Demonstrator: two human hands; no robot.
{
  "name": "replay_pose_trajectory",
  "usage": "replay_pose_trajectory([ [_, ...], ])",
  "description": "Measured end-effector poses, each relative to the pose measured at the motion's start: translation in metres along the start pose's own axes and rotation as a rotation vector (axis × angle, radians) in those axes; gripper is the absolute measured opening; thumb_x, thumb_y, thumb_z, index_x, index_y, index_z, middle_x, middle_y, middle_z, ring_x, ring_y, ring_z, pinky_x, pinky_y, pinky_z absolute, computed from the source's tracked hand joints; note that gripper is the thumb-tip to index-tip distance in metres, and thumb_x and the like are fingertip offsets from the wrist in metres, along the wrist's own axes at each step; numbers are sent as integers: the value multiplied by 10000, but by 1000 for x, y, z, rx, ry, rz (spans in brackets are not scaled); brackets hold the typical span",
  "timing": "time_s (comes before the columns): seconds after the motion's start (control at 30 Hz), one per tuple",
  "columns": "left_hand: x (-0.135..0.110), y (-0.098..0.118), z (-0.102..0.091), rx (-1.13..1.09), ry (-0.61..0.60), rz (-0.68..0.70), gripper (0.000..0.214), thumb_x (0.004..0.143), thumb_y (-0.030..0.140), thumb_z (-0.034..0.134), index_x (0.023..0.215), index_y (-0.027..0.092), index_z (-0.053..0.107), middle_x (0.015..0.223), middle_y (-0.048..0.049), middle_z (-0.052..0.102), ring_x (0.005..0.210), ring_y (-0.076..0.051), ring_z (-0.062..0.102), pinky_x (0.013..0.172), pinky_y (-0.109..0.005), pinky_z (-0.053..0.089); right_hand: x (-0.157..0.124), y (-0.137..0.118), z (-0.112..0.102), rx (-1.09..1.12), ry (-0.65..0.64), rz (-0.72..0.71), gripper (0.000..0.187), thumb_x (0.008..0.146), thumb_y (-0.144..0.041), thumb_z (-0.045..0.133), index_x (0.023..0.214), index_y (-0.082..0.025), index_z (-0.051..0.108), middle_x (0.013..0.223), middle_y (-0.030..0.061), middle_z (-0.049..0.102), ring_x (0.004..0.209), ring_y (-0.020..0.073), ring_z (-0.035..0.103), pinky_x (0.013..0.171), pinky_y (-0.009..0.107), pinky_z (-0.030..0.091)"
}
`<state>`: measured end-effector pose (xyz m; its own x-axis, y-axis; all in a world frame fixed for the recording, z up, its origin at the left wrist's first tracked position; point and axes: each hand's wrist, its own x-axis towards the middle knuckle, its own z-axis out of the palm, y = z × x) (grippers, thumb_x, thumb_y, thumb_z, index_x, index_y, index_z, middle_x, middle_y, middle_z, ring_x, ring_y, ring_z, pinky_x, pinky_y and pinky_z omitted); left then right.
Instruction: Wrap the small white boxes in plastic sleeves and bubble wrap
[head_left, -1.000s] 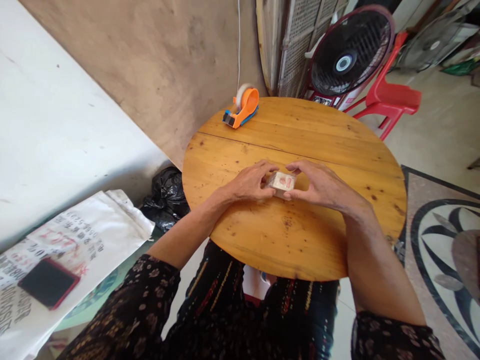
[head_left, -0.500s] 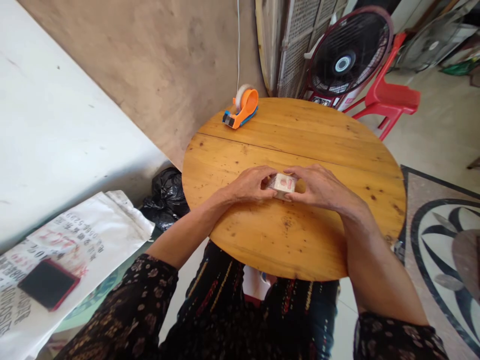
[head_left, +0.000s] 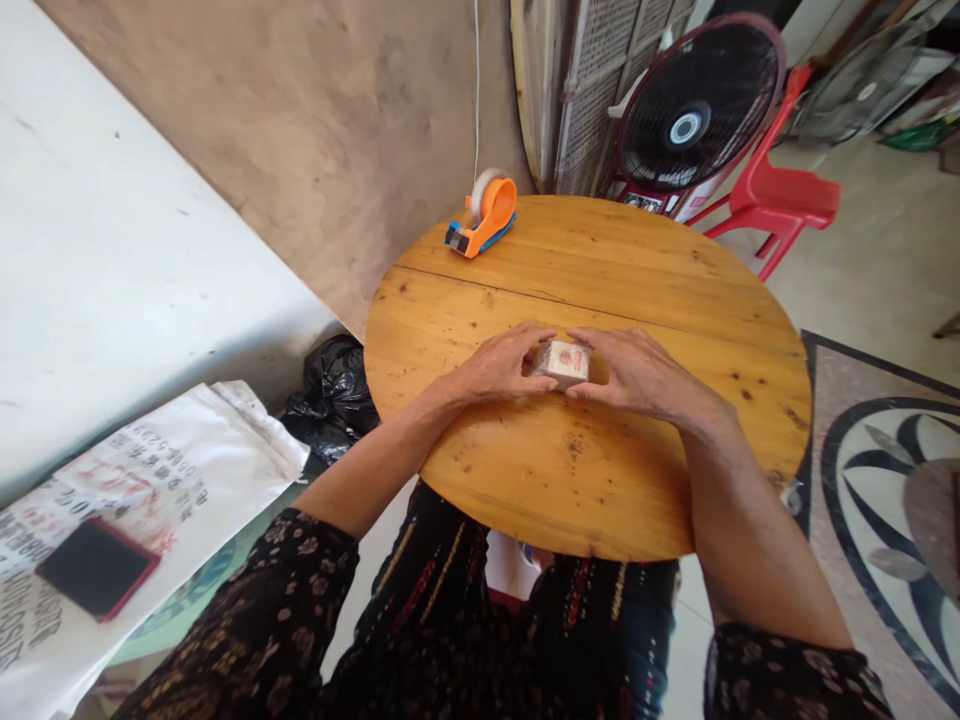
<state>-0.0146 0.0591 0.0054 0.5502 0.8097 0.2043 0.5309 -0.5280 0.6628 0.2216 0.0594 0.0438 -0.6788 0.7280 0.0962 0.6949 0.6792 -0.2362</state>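
Observation:
A small pale box (head_left: 567,361) with reddish print on its top sits between my hands over the near middle of the round wooden table (head_left: 577,460). Something clear, like plastic film, shows at its left end. My left hand (head_left: 504,364) grips that end, thumb on the near side and fingers on the far side. From the right, my right hand (head_left: 637,372) holds the other end between curved fingers and thumb. Whether the underside rests on the wood I cannot tell. An orange and blue tape dispenser (head_left: 491,212) with a tape roll stands at the table's far left.
Behind the table are a dark red fan (head_left: 686,125) and a red plastic chair (head_left: 787,190). Left of it lie a black plastic bag (head_left: 337,390) and a white printed sack (head_left: 217,430) with a phone (head_left: 97,567) on top. A wall borders the left.
The box has turned slightly and its top faces me a little more. My fingers have shifted a little around it; everything else stays put.

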Motion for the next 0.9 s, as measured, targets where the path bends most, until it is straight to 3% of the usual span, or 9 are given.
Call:
replay_pose_trajectory([
  [0.13,0,-1,1,20,-7,45,633,801,399,691,1384,212,533,1236,-97,650,1052,-241,616,928,-375,490,3,-2,2,19,-7,-15,577,853,-388,639,1383,-182,540,1285,146,705,1099,349,688,904,444,501],
  [0.27,1,1,1,45,-26,32,468,820,390,673,1248,209,620,1119,-80,685,957,-227,619,855,-362,489,2,-3,3,2,18,11,576,850,-393,645,1376,-184,542,1220,141,731,1024,340,705,856,424,508],
  [0.4,1,3,-1,22,-25,17,400,817,418,687,1149,196,658,1029,-67,693,888,-209,610,804,-343,477,1,-4,5,1,31,10,604,827,-374,669,1390,-196,539,1225,136,731,1036,338,702,869,424,509],
  [0.6,1,-1,0,-41,-18,21,488,802,423,720,1230,205,638,1103,-67,689,939,-205,615,853,-340,485,0,-2,3,19,-5,6,576,842,-410,664,1373,-211,562,1272,129,712,1101,348,681,908,456,507],
  [0.73,1,-2,-2,-35,-22,-23,547,767,460,745,1233,199,627,1159,-83,670,998,-224,613,900,-366,492,0,-2,-3,-1,-80,68,567,835,-512,665,1294,-183,611,1234,147,718,1081,361,682,870,450,504],
  [0.9,1,2,-7,20,-62,-33,483,773,420,732,1181,178,640,1114,-92,667,992,-234,608,883,-374,488,2,-6,-6,-17,-119,102,402,836,-524,660,1055,-188,679,1021,118,746,892,316,690,729,386,467],
])
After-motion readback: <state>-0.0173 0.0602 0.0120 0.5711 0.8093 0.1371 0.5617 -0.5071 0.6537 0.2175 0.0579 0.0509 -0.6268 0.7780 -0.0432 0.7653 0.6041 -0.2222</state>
